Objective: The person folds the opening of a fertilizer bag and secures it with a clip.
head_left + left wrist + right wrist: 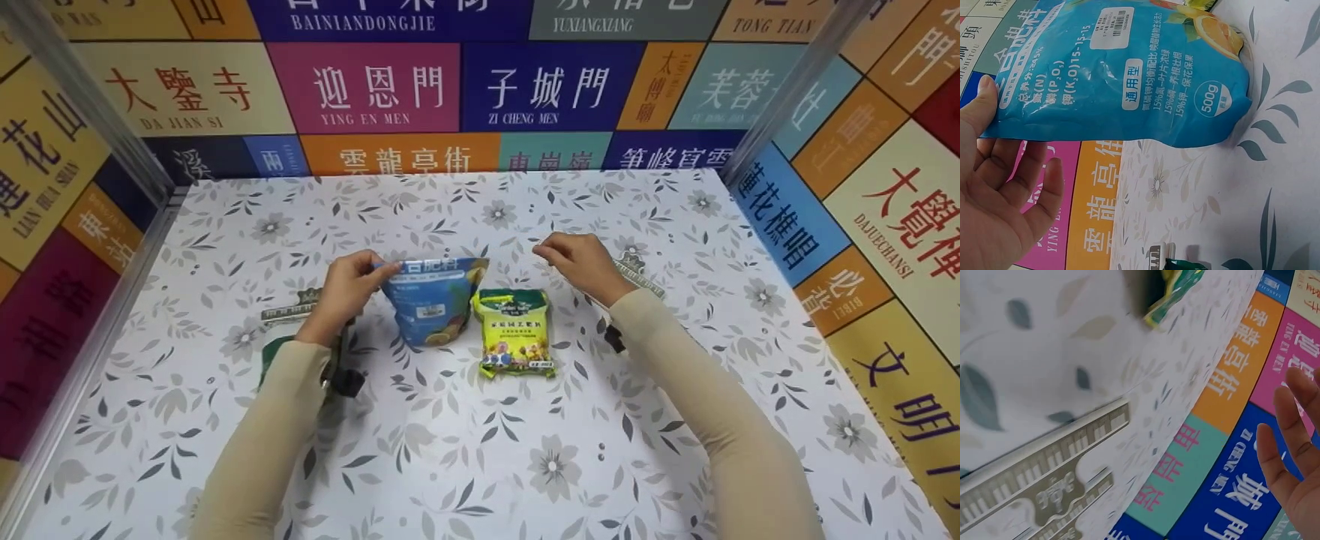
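A blue 500g fertilizer bag [431,304] is held near the middle of the table; in the left wrist view the bag [1129,79] shows a barcode label and a fruit picture. My left hand [349,289] pinches its upper left corner between thumb and fingers, the other fingers loosely bent [1005,185]. Just right of the bag, a yellow-and-green packet [516,334] lies face up. Up and right of that packet, my right hand [577,259] is raised, holding nothing, its fingers loosely bent [1297,444].
Beneath my left forearm lies a dark green packet [268,356], partly hidden, with a flat piece patterned like piano keys [289,309] by it. A similar patterned piece [637,271] lies behind my right wrist. Printed panels [367,86] wall the table's back and sides.
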Available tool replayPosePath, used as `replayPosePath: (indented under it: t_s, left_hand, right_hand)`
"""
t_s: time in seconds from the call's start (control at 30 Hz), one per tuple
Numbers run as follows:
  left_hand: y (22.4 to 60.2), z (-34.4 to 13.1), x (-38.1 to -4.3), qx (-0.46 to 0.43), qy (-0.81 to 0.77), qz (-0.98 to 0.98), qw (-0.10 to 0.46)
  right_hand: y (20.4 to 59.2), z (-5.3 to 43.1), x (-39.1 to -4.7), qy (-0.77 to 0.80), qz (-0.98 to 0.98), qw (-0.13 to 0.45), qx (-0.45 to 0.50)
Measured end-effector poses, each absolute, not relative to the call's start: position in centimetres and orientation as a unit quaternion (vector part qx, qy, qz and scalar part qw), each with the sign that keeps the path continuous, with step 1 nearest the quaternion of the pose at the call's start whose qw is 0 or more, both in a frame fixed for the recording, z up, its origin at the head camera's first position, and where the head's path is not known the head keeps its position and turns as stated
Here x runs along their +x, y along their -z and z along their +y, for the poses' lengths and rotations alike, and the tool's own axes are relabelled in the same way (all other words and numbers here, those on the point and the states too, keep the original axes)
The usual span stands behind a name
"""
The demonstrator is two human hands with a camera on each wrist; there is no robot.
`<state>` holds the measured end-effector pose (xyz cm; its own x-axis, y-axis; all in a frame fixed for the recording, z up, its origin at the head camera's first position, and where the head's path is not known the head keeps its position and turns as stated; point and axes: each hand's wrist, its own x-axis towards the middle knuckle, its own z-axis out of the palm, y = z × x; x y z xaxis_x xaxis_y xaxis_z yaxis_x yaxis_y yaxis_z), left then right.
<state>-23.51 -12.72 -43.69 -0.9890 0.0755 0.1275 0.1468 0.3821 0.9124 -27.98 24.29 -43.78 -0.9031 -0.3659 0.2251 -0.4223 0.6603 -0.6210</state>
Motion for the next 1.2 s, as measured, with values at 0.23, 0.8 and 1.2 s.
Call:
replayPosePath:
  t_s: [0.23, 0.8, 1.2]
  left_hand:
    - [43.7, -12.7, -23.5, -0.062, 0.551, -0.832, 0.033]
    - [43.7, -12.8, -23.4, -0.066, 0.556, -0.827, 0.038]
    - [43.7, -12.8, -23.1, -0.080, 0.543, -0.835, 0.042]
  right_hand:
    - [45.1, 27.0, -28.3, -0.309, -0.930, 0.099, 0.173]
    - [48.7, 32.8, -27.6, -0.244, -0.963, 0.090, 0.074]
    - [50.1, 33.9, -27.2, -0.204, -0.975, 0.078, 0.048]
